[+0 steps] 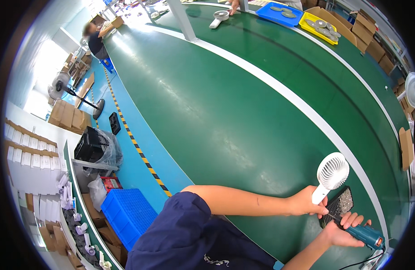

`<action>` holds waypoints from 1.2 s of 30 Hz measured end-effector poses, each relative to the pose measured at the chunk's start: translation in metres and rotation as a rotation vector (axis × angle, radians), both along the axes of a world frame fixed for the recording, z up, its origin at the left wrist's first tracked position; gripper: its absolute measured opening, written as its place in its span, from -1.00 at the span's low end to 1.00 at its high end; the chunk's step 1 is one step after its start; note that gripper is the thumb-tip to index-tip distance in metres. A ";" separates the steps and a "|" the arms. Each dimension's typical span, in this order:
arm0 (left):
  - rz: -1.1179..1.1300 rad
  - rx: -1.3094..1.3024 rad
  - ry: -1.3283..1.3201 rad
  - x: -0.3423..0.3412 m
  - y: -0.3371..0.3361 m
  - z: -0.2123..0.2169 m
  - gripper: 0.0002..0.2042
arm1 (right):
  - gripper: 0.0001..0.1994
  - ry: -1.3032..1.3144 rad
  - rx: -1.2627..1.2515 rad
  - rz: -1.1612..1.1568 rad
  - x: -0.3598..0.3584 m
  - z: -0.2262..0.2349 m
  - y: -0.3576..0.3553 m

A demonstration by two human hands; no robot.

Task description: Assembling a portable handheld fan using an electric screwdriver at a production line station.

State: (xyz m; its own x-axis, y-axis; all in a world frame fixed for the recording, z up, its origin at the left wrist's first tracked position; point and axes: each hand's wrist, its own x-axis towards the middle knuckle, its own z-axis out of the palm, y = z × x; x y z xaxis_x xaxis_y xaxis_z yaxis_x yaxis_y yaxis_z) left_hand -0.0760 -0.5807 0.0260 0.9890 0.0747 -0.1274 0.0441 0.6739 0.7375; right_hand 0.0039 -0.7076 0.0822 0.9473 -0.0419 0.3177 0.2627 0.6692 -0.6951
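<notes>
At the lower right, my left hand (306,201) is wrapped round the handle of a white handheld fan (332,173), its round grille tilted up. Just below it, my right hand (344,230) grips a teal electric screwdriver (367,236), with a cord trailing from its rear end. The tool's front end points toward a black tray (342,203) filled with small metallic pieces, probably screws. This tray lies on the green work surface beside both hands. Whether the screwdriver's tip touches anything I cannot make out.
Across the green bench (194,103) runs a white strip (279,81). Another white fan (219,19) lies far off near a co-worker's hand (234,5). Blue (279,14) and yellow (316,28) trays hold grey discs. A blue crate (129,211) stands at left; a seated person (97,40) works beyond.
</notes>
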 end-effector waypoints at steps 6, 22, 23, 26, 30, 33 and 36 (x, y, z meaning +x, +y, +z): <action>0.023 0.031 -0.050 0.001 0.001 0.000 -0.76 | -0.35 -0.005 -0.006 -0.005 -0.003 0.001 0.008; 0.029 -0.312 0.185 -0.001 0.027 0.018 -0.72 | -0.16 -0.288 0.064 0.331 -0.043 0.027 0.030; 0.025 -0.316 0.180 0.000 0.027 0.016 -0.70 | -0.17 -0.285 0.091 0.365 -0.046 0.024 0.029; 0.034 -0.307 0.186 -0.002 0.024 0.019 -0.69 | -0.18 -0.311 0.113 0.456 -0.049 0.023 0.030; 0.038 -0.301 0.171 -0.002 0.024 0.018 -0.69 | -0.22 -0.373 0.019 0.513 -0.043 0.014 0.037; 0.051 -0.286 0.170 -0.003 0.028 0.019 -0.70 | -0.19 -0.370 0.046 0.496 -0.041 0.010 0.047; 0.023 -0.286 0.155 -0.003 0.028 0.019 -0.69 | -0.18 -0.354 0.004 0.475 -0.041 0.007 0.046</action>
State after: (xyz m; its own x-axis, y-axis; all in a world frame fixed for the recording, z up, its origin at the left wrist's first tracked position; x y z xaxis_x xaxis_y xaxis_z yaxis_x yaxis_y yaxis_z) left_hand -0.0793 -0.5525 0.0447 0.9546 0.0364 -0.2957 0.1234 0.8551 0.5036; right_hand -0.0373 -0.6616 0.0895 0.6988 0.3588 0.6188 0.1497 0.7726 -0.6170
